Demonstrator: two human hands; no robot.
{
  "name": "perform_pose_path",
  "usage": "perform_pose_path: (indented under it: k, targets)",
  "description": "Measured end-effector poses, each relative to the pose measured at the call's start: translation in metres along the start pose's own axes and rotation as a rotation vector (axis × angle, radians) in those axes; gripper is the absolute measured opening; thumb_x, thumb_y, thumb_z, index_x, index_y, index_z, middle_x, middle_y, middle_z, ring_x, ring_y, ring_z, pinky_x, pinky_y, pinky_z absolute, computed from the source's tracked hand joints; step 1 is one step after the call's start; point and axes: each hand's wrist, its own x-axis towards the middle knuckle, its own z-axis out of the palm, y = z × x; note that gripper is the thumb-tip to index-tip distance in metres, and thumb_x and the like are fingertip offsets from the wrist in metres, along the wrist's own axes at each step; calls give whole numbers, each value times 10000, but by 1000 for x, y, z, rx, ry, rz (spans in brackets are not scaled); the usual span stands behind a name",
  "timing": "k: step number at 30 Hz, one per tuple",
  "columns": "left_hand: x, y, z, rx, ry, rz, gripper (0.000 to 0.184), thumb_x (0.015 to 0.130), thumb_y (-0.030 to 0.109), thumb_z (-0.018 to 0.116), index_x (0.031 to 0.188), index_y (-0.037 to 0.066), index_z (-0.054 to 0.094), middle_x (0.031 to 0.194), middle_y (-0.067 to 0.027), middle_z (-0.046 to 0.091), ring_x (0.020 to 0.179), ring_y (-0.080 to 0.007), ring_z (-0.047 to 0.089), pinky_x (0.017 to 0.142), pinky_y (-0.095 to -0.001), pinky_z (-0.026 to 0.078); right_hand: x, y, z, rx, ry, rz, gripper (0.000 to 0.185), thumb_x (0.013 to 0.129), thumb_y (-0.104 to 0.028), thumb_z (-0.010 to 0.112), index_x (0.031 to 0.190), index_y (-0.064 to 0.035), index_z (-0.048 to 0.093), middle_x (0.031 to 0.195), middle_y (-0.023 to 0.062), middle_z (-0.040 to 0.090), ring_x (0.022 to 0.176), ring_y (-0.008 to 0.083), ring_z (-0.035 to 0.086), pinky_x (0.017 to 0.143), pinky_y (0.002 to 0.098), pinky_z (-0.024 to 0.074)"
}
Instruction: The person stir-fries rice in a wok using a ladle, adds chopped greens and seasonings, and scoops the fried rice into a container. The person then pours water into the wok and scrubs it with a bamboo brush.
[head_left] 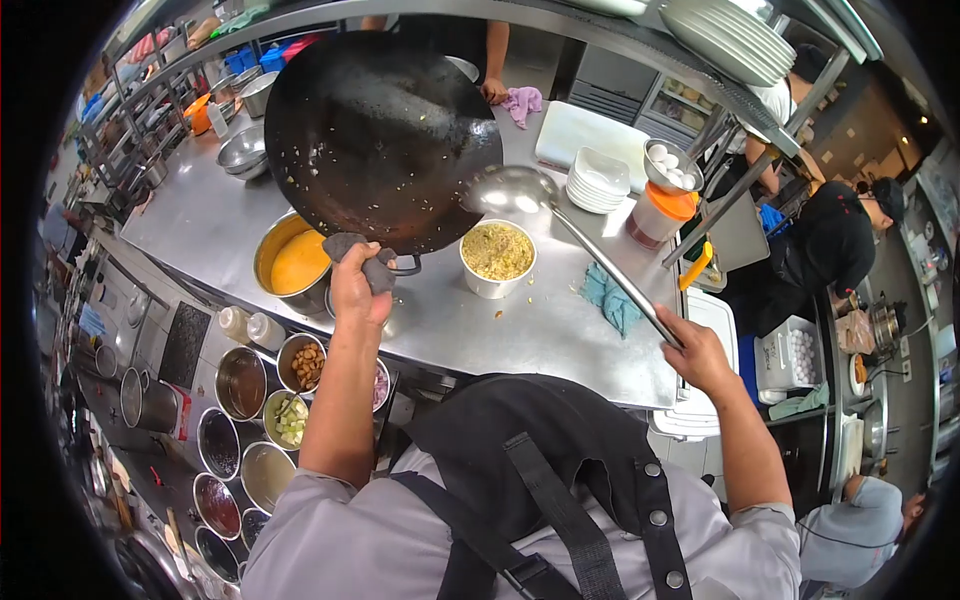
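My left hand [357,290] is closed round the handle of a large black wok [380,140], with a dark grey cloth [350,252] between. The wok is tilted up over the steel counter, a few food bits stuck inside. In my right hand [695,348] is the long handle of a metal ladle [515,190], its bowl at the wok's right edge. Below the ladle stands a white tub [487,287] filled with yellowish fried rice [497,252]. A pot of orange liquid [300,258] is left of my left hand.
A teal cloth [611,298], stacked white bowls [597,182], an orange-lidded container [660,212] and a bowl of eggs [672,168] are on the counter's right. Sauce pots [240,383] stand lower left. A person's hand [494,91] is beyond the counter. A steel shelf [700,75] crosses above.
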Motion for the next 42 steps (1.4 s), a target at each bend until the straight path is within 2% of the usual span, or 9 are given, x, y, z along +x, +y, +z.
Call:
perform_pose_path:
  k: [10, 16, 19, 21, 23, 26, 33, 38, 42]
  targets:
    - [-18, 17, 2, -81, -32, -20, 237, 835, -16, 603, 1060, 61, 608, 946, -56, 649, 773, -202, 630, 616, -345, 536, 59, -31, -42, -222, -164, -137, 779, 789, -49, 681, 1506, -299, 507, 860, 154, 664, 773, 373, 676, 721, 465, 552]
    - [-26, 26, -7, 17, 8, 58, 194, 842, -15, 606, 1018, 64, 615, 892, -34, 640, 740, -192, 629, 609, -333, 532, 11, -12, -99, -335, -76, -162, 682, 775, -28, 694, 1430, -194, 598, 860, 140, 693, 754, 331, 694, 718, 420, 568]
    - [-46, 33, -11, -75, 95, 55, 166, 842, -2, 614, 984, 84, 612, 910, -34, 645, 719, -180, 621, 625, -328, 525, 0, -11, -55, 205, 77, -18, 644, 800, 0, 725, 1418, -134, 601, 1060, 176, 738, 833, 285, 740, 765, 371, 592]
    - [-74, 33, -7, -122, 150, 36, 141, 841, 8, 620, 964, 77, 616, 893, -46, 649, 720, -184, 624, 623, -313, 536, 9, -14, -6, 430, 81, -86, 668, 858, -63, 765, 1484, -142, 548, 1050, 153, 735, 719, 186, 645, 706, 323, 543]
    - [-113, 40, 12, -224, 201, -28, 55, 845, 52, 639, 897, 50, 623, 827, -86, 660, 720, -199, 646, 628, -259, 573, 24, -28, 49, 603, -131, -56, 708, 941, -171, 713, 1577, -141, 403, 889, 138, 672, 692, 200, 576, 721, 326, 524]
    - [-163, 36, -22, -417, 76, -61, 158, 847, 101, 659, 979, 17, 638, 909, -133, 663, 808, -240, 658, 726, -318, 640, 37, -37, 82, 690, -376, -70, 663, 984, -198, 669, 1581, -135, 389, 960, 189, 707, 741, 225, 640, 762, 350, 536]
    - [-367, 5, -20, -354, 274, 330, 356, 860, 129, 649, 1159, -57, 600, 980, -196, 671, 817, -280, 672, 716, -317, 654, 41, -14, 105, 976, -749, -543, 628, 982, -193, 673, 1556, -116, 430, 1255, 150, 707, 1085, 243, 710, 961, 321, 517]
    - [-511, -11, 20, -301, 734, 705, 353, 846, 104, 682, 1155, -37, 586, 1103, -201, 623, 821, -266, 629, 599, -231, 639, 25, -40, 120, 947, -1074, -766, 629, 988, -203, 690, 1548, -80, 433, 1277, 111, 699, 1109, 157, 670, 993, 299, 490]
    - [-632, -36, -24, -379, 894, 1060, 275, 853, 88, 649, 1100, -3, 568, 988, -148, 664, 746, -263, 670, 630, -306, 596, 2, -70, 135, 930, -1130, -933, 620, 966, -199, 688, 1532, -105, 453, 1193, 126, 717, 1009, 204, 706, 918, 318, 523]
